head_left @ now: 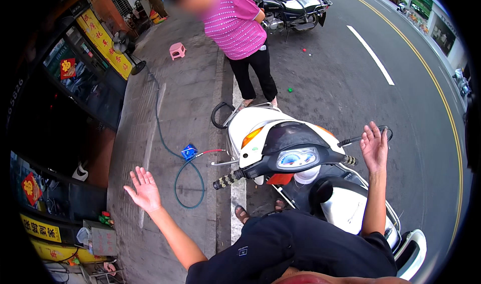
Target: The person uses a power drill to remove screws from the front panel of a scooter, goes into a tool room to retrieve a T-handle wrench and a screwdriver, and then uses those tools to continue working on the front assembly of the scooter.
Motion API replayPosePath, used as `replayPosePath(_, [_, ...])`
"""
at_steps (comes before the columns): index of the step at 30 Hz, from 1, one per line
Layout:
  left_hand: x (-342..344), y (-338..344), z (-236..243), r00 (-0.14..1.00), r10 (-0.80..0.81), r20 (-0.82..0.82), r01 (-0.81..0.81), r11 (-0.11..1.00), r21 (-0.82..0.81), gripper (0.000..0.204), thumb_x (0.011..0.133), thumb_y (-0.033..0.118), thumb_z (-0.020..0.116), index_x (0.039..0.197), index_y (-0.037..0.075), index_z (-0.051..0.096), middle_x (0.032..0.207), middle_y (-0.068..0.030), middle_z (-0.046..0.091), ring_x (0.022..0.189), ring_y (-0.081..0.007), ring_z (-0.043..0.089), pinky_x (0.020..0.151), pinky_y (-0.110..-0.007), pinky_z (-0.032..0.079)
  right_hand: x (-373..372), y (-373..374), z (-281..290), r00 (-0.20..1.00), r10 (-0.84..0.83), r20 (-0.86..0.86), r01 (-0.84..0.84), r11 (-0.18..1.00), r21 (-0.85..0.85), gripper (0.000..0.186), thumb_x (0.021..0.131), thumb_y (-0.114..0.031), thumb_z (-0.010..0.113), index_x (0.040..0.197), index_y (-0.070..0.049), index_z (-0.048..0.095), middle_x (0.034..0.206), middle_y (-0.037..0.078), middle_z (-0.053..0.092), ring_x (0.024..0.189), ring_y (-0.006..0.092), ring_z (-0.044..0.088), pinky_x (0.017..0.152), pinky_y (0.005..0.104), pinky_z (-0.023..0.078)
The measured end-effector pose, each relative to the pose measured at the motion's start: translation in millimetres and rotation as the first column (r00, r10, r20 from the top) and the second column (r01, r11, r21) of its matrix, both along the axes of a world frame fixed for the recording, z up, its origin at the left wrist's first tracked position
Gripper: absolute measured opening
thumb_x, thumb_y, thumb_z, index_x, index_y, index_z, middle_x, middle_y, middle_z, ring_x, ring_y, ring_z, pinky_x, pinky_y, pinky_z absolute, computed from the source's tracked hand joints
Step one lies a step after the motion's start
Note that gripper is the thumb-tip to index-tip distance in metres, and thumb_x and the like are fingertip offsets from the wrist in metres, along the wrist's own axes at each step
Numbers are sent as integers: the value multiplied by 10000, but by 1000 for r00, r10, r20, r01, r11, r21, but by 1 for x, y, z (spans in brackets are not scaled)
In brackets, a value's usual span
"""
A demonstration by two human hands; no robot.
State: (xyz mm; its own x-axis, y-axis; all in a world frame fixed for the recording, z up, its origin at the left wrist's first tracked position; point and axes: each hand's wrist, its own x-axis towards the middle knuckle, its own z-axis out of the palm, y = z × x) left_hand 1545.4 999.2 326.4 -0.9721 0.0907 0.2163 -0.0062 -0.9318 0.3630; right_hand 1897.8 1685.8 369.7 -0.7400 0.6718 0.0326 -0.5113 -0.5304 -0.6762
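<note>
Both released: left grip [145,191] above broad pavement [129,151], right grip [375,146] near scooter mirror [391,133] edge.

Outdoor street, kerbside in front of shops. Asphalt road [330,73] with white lane dash [371,55]; paved sidewalk [188,98] alongside. Glass shopfront with tall yellow sign [104,43] and dark open doorway. Standing fan [121,42], pink stool [177,50], green hose [203,183] on sidewalk. White scooter [250,117] at kerb, motorcycle [295,7] parked beyond.
</note>
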Motion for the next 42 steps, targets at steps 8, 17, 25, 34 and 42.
replayPosePath(8, [4,12,-6,992,-23,121,17,998,57,592,989,492,636,1336,19,561,1414,-197,584,1261,-339,585,1091,-509,465,-9,7,-23,997,-27,76,33,996,-77,490,1066,-477,516,1304,-54,581,1147,109,711,954,185,706,818,335,602])
replayPosePath(17, [8,25,-60,851,5,525,31,998,-60,382,995,391,651,1173,54,658,1176,-112,732,998,-255,700,883,-447,554,-2,-49,-66,932,92,351,20,953,-301,408,1071,-406,529,1263,-54,606,1106,133,724,924,208,709,792,344,598])
replayPosePath(25, [-64,108,125,931,-310,-194,294,950,-105,408,1095,322,482,1339,17,600,1295,-148,671,1123,-265,643,996,-429,522,-42,-9,78,974,64,217,-148,907,394,447,1074,-332,535,1381,-9,496,1250,139,638,1072,179,652,897,318,567])
replayPosePath(34, [-6,217,110,966,-81,-246,-161,555,-816,357,1052,257,580,1326,30,556,1111,-110,679,956,-188,674,828,-342,569,-25,-11,67,975,7,223,-115,873,475,397,1078,-298,529,1345,-4,534,1121,110,679,955,149,670,828,281,560])
replayPosePath(42, [87,177,-51,996,-87,-30,-19,115,-993,384,971,171,692,1298,-13,610,1081,-108,738,957,-159,701,845,-309,554,48,-60,-80,948,-5,318,41,994,-106,406,1070,-373,548,1316,-51,572,1095,97,712,900,174,697,779,320,586])
